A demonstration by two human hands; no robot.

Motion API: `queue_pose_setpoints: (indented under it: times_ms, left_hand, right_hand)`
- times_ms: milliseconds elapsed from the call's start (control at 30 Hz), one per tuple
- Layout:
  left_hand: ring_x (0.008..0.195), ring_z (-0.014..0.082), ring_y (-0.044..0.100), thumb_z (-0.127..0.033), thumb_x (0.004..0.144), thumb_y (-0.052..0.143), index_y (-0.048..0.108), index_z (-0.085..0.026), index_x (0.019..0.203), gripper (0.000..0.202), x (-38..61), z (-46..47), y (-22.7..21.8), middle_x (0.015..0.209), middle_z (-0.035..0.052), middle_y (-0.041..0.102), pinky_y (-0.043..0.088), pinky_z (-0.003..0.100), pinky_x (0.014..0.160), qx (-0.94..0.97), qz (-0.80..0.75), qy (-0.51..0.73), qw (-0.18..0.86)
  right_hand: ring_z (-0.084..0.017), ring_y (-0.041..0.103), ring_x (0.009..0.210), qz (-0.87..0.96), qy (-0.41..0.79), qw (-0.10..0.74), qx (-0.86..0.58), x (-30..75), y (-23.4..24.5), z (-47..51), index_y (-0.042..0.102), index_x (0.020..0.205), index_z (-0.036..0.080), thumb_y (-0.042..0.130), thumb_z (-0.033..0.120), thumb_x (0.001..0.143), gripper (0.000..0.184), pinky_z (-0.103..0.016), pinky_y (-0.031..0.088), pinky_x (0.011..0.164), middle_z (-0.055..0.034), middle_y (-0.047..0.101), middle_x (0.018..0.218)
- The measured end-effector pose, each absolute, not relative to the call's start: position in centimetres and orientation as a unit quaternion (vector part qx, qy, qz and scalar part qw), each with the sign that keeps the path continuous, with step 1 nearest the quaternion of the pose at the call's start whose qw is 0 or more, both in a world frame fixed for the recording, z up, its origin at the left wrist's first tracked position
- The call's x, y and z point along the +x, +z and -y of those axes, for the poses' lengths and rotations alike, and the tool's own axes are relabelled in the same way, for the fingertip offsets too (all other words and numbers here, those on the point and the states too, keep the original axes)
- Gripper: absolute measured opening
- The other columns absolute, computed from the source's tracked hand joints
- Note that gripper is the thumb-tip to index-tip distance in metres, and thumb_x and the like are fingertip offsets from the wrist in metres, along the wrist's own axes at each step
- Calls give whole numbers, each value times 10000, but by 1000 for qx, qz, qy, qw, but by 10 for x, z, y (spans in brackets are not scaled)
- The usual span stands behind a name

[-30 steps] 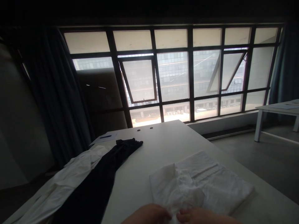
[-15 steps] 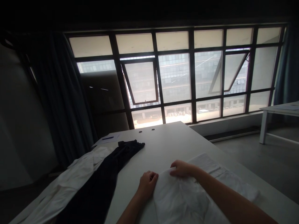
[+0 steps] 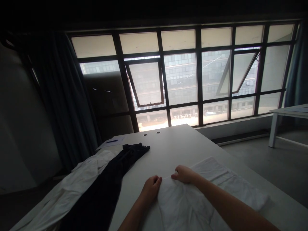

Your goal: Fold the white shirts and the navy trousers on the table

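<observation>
A white cloth garment (image 3: 178, 202) lies on the white table (image 3: 168, 144) in front of me, partly folded and creased; its exact kind is not plain. My left hand (image 3: 152, 186) is closed on the garment's left edge near its far corner. Just to the right, my right hand (image 3: 183, 174) pinches the far edge of the same cloth, thumb on the near side. My right forearm crosses over the garment and hides part of it.
Along the table's left side lie a dark garment (image 3: 103, 189) and another white garment (image 3: 69, 189). A pen (image 3: 112, 141) rests on paper (image 3: 103, 145) at the far left corner. Windows stand beyond the table, and a second table (image 3: 288, 111) is at the right.
My right hand has shifted slightly left along the cloth's edge, closer to my left hand. The left hand's fingers have closed more firmly at the corner.
</observation>
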State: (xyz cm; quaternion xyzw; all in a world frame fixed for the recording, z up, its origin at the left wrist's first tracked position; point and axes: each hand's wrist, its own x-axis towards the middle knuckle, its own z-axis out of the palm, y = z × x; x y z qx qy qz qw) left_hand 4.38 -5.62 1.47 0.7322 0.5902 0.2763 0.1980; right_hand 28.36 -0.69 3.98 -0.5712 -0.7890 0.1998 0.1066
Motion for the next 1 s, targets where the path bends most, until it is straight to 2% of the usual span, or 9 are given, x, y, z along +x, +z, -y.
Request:
queue_pose_setpoints:
  times_ms: [167, 333, 533, 733, 1000]
  left_hand:
    - [676, 185, 589, -470, 982, 400, 593, -205, 710, 426, 47, 59, 10, 717, 26, 672, 340, 278, 643, 716, -630, 261, 150]
    - [756, 199, 616, -425, 1007, 395, 603, -210, 777, 377, 50, 65, 6, 821, 53, 695, 341, 272, 665, 709, -650, 252, 106]
    - [811, 200, 637, -369, 983, 465, 633, -209, 829, 278, 54, 69, 9, 873, 44, 709, 366, 271, 735, 702, -664, 244, 82]
    - [832, 203, 646, -358, 975, 489, 654, -203, 860, 255, 55, 72, 11, 893, 51, 713, 380, 273, 744, 690, -678, 240, 79]
    - [837, 183, 630, -242, 917, 568, 651, -184, 833, 131, 54, 66, 11, 904, 47, 683, 408, 256, 755, 696, -674, 236, 76]
  right_hand:
    - [-309, 686, 1047, 784, 131, 104, -597, 273, 33, 23, 732, 1062, 124, 376, 513, 1000, 531, -380, 484, 866, -215, 732, 1096]
    - [-297, 683, 1071, 779, 91, 109, -610, 266, 31, 32, 725, 1080, 142, 230, 438, 1047, 578, -396, 476, 919, -193, 736, 1101]
    - [-312, 699, 1029, 763, 71, 108, -633, 268, 28, 30, 746, 1028, 129, 408, 419, 998, 446, -394, 501, 876, -202, 742, 1070]
    - [-297, 713, 998, 767, 72, 104, -629, 269, 23, 25, 761, 997, 146, 388, 363, 1002, 432, -383, 506, 856, -191, 754, 1044]
    - [-296, 704, 1007, 767, 68, 110, -629, 270, 19, 26, 757, 1007, 156, 401, 407, 991, 435, -389, 497, 864, -188, 750, 1052]
